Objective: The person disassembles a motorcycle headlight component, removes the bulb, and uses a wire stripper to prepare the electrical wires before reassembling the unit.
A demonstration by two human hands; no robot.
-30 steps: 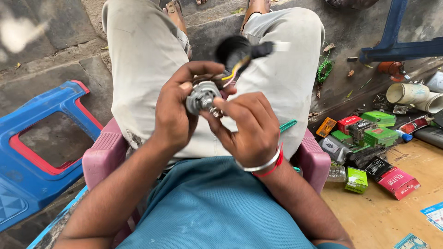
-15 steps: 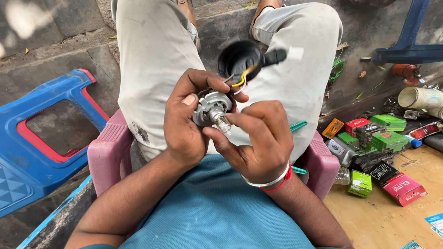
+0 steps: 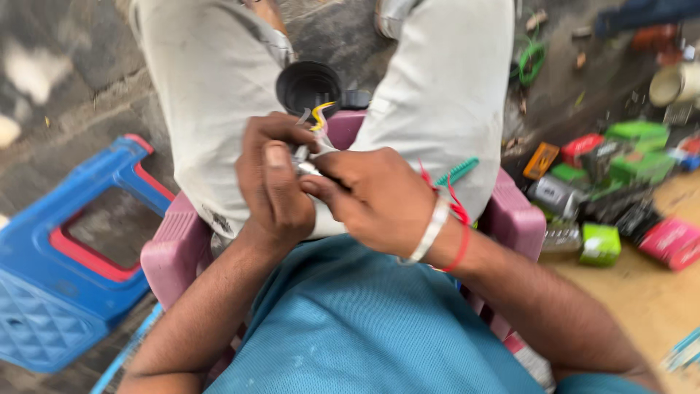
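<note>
Stone floor outdoors, me on pink stool (image 3: 171, 244). My left hand (image 3: 273, 186) and right hand (image 3: 368, 197) both closed round small metal part (image 3: 305, 159) over lap, wires (image 3: 319, 117) sticking up. Judge it light, rigid, wires delicate; grip metal body.

Blue plastic stool (image 3: 65, 284) sits over at 8 o'clock on the stone floor (image 3: 80, 87). Pile of small green and red boxes (image 3: 620, 182) at 3 o'clock, green coiled cable (image 3: 531, 62) around 1.
</note>
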